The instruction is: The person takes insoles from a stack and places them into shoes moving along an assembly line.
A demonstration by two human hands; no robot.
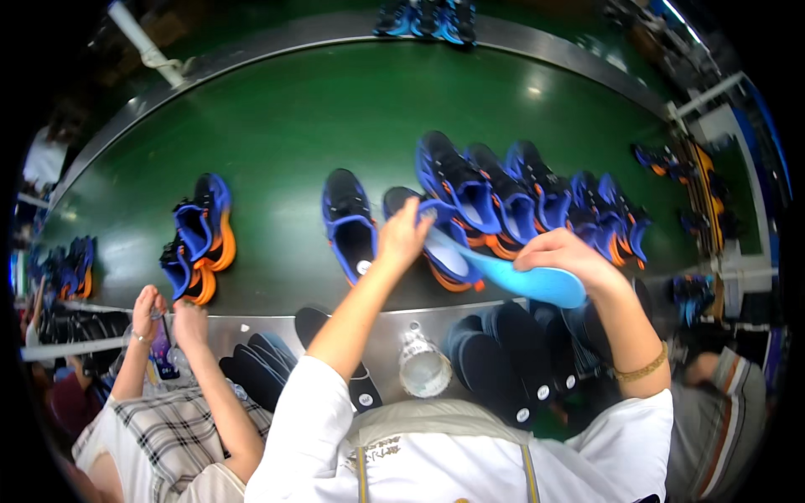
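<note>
1. Head view: the right hand [566, 254] pinches one light-blue insole [537, 283], fingers closed on its edge; it slants, seemingly because its other end lies at the opening of one running shoe [436, 268].
2. The left hand [402, 235] curls there; whether it grips insole or shoe, I cannot tell.
3. Counted: one lone shoe [345, 210] leftward, three blue shoes [426, 20] beyond, at least five in the right-hand row [537, 180].

Three shoes [428, 21] at twelve o'clock, two shoes [201, 222] at nine, two central shoes [346, 203], five-plus shoes [503, 186] at two, rim shoes [75, 267] uncountable; one blue insole [541, 285] at three, three-plus dark insoles [486, 375], one container [423, 373] at six.
</note>
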